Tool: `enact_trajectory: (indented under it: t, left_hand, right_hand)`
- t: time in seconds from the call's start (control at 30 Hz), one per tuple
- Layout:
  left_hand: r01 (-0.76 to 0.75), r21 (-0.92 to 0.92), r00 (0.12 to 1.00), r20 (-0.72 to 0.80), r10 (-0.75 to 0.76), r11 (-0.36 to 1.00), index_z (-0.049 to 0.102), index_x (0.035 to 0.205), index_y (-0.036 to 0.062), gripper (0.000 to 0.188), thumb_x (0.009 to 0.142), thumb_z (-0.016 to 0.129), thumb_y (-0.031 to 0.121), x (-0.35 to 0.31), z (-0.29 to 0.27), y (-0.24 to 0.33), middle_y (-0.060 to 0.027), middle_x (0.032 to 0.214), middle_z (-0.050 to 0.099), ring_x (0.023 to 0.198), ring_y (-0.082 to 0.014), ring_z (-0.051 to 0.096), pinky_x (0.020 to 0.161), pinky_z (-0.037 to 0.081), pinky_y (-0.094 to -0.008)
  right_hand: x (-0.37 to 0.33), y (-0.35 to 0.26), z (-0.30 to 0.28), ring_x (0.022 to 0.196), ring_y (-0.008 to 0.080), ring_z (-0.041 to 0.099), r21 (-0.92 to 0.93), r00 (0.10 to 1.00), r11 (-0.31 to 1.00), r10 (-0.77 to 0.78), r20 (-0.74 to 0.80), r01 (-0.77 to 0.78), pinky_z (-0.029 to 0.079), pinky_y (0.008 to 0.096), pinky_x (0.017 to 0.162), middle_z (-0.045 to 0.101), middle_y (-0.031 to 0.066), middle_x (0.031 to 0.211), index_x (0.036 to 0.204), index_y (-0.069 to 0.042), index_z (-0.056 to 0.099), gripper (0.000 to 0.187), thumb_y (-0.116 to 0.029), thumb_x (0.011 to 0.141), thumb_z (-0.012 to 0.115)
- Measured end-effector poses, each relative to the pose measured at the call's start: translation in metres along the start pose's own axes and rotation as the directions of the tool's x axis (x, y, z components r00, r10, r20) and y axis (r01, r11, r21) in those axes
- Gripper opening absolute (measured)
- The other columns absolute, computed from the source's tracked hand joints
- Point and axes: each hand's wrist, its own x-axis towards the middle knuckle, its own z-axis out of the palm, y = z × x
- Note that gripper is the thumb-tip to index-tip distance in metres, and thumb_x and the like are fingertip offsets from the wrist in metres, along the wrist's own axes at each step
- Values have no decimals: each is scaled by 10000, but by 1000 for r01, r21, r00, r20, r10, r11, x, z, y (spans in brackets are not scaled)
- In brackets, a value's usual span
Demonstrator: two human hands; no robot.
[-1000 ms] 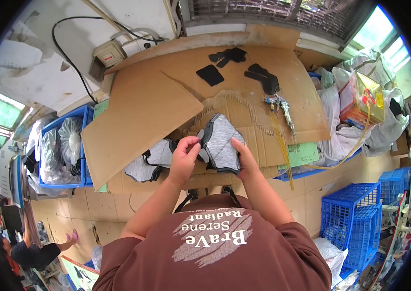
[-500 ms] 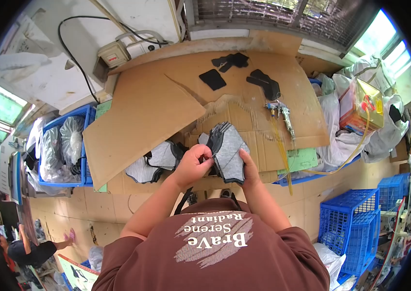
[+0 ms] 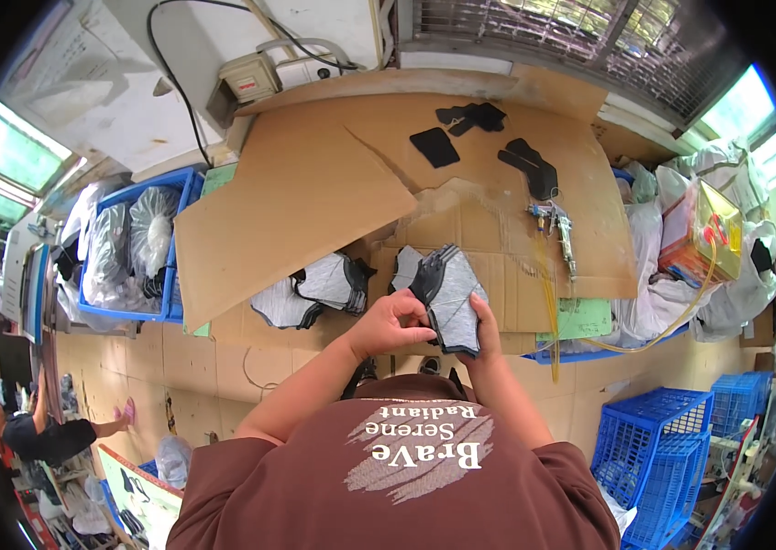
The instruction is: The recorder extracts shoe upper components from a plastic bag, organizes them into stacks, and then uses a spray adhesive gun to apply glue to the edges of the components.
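Note:
In front of my body a stack of grey fabric pieces with black edging (image 3: 457, 298) is held up over the near side of the cardboard. My right hand (image 3: 487, 332) grips its right side, thumb along the top face. At the left edge my left hand (image 3: 395, 323) pinches with thumb and fingertips; what exactly lies between them is partly hidden. A second pile of the same grey pieces (image 3: 289, 302) lies to the left, partly under a loose cardboard sheet (image 3: 287, 211). Another grey piece (image 3: 406, 268) shows just behind the held stack.
Black flat pieces (image 3: 434, 147) lie at the back of the cardboard-covered table (image 3: 489, 215). A spray gun (image 3: 564, 240) with a yellow hose rests at the right. Blue crates (image 3: 177, 266) with bagged goods flank the table. More blue crates (image 3: 649, 440) stand lower right; another person (image 3: 49, 435) is far left.
The whole view has shifted slightly, so the table sits further right in it. My left fingers have changed position at the stack's left edge, and more of the grey piece behind shows. The right hand keeps its grip.

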Motion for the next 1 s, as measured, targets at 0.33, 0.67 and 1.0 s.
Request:
enact_trajectory:
  t: [0.33,0.67,1.0]
  left_hand:
    - [-262,238,964,24,264,935,545,650,60,192,680,715,142,-7,14,-6,-29,648,532,690,-135,486,620,366,-260]
    - [241,-297,904,-279,-325,924,560,849,9,80,808,570,77,1,40,-29,6,807,567,755,-63,490,681,404,-229]
    - [46,240,979,-202,3,970,604,820,-13,175,777,590,157,79,64,-48,-112,762,578,713,-192,548,671,440,-299]
  right_hand:
    - [5,-5,-31,1106,266,462,-96,998,995,15,-62,-21,420,385,902,408,170,1240,1337,-50,218,733,-215,749,623]
    - [-13,-47,-11,1097,263,447,-702,930,644,-361,71,304,384,369,918,442,150,1193,1374,-94,187,1016,-133,548,778]
    - [5,-65,-86,1039,291,474,-820,800,-552,-419,430,152,351,413,860,475,163,1143,1349,-50,207,1100,-281,457,808]
